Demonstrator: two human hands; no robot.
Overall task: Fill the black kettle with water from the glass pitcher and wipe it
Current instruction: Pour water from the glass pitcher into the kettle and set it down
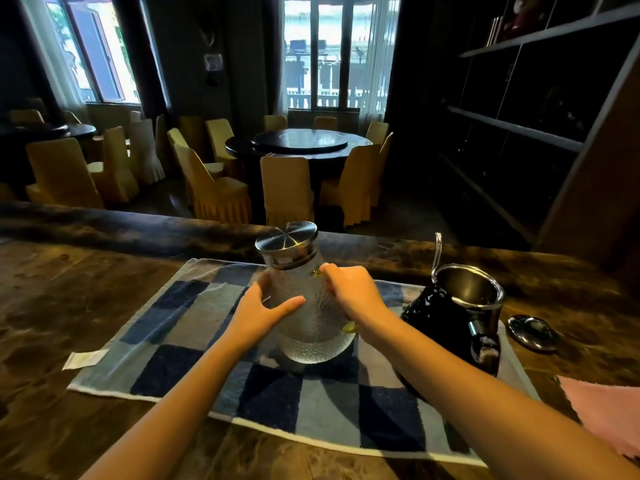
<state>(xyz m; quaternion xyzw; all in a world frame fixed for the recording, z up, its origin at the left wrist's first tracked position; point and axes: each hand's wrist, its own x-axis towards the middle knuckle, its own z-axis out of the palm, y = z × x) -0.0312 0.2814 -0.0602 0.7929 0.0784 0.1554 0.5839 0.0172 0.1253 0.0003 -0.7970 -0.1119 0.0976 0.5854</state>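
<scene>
While the dimpled clear glass pitcher with a brushed steel lid (304,306) stood tilted near the middle of the blue-and-grey checked towel (180,358), it was held from both sides; the left hand (263,315) was pressed against its left flank with thumb and fingers spread apart around the glass, and the right hand (353,292) was curled at its upper right side, the fingers closed toward what seemed to be the handle, though the grip itself was hidden behind the hand. The glossy black kettle with a steel rim (450,317) was seen open-mouthed at the towel's right edge, just beside the pitcher; a round dark lid (533,332) lay on the dark wooden counter (69,306) to its right, and a pink cloth (606,410) rested at the counter's near right edge. The step in hand was judged to be lifting the pitcher for pouring; the body would best be supported from below while the handle was gripped firmly, since textured glass may slip; the spout should be brought over the kettle's mouth before tilting, and the steel lid should be checked first, lest water be blocked or spilled.
</scene>
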